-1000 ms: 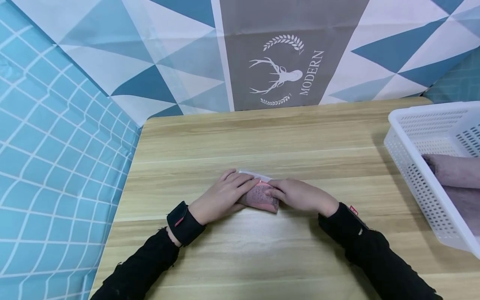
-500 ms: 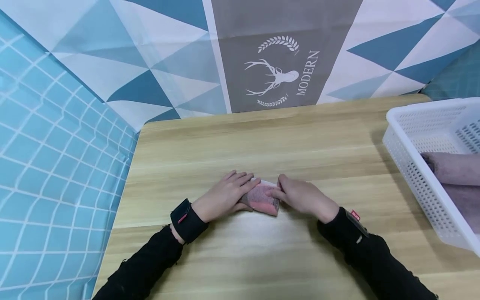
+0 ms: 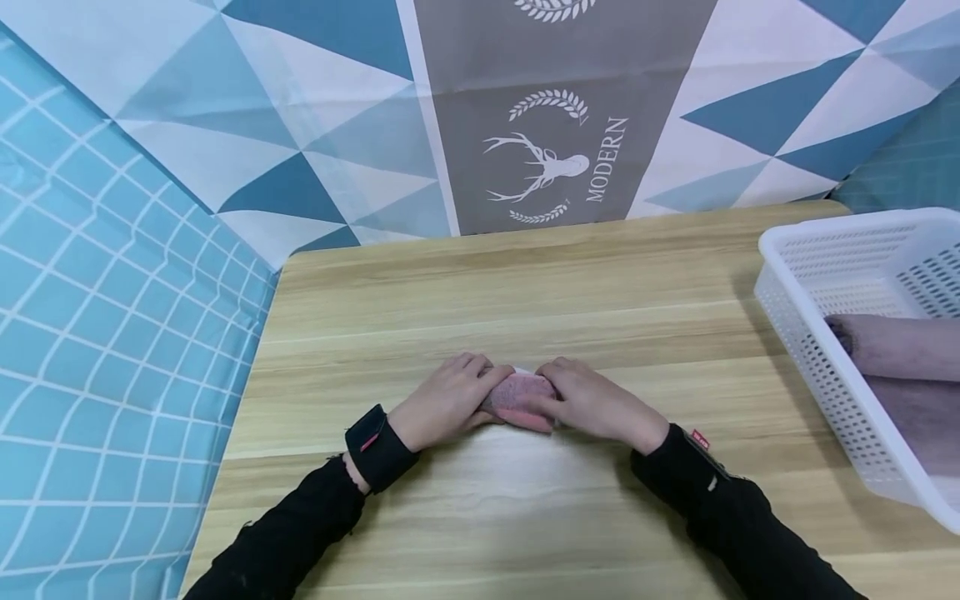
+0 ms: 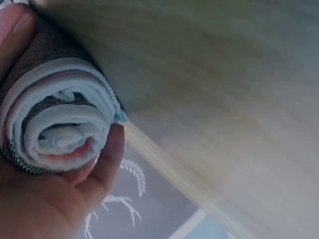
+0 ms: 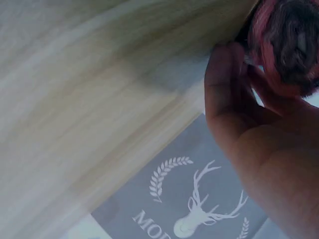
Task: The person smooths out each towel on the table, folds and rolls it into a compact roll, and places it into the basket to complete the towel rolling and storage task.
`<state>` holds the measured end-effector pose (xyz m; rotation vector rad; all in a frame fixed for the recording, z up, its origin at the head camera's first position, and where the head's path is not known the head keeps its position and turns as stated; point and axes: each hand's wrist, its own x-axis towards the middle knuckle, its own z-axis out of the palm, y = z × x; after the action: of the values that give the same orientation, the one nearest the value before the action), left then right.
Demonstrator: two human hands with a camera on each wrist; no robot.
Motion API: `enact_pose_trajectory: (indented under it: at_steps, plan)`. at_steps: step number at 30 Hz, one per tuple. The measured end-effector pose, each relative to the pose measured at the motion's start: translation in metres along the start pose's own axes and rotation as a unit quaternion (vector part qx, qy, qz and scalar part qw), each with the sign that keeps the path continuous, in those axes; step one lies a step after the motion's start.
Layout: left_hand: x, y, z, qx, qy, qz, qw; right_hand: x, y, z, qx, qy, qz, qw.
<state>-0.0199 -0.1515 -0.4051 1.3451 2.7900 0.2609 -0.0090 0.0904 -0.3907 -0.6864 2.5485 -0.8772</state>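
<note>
A small rolled towel, pinkish grey with a salmon-pink band, lies on the wooden table between both hands. Its left end shows a spiral of white pile layers with pink and grey edges and a stitched hem. My left hand grips that end, thumb on the near side and fingers over the far side. At the other end, my right hand holds the roll with its thumb in front and fingers behind. In the right wrist view, the roll's dark and pink end sits just beyond my fingers.
A white perforated plastic basket stands at the right of the table, with a mauve-grey rolled towel inside and more mauve cloth beside it. Behind hangs a patterned cloth, and a blue checked cloth drops at the left.
The right fingers have moved from the towel's right corner to round its far side. The towel looks rounder, with less of its white far edge showing. The head view has shifted slightly.
</note>
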Motion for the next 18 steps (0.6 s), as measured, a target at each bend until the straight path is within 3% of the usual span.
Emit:
enact_pose_trajectory:
  at_steps: [12,18]
  plan:
    - [0.012,0.019,-0.004,0.004,-0.038,-0.04,0.9985,-0.008,-0.002,0.007,-0.124,0.025,-0.026,0.9917]
    - [0.016,0.027,-0.008,0.013,-0.072,-0.063,0.9953,-0.014,-0.001,0.006,-0.139,0.03,-0.036,0.9892]
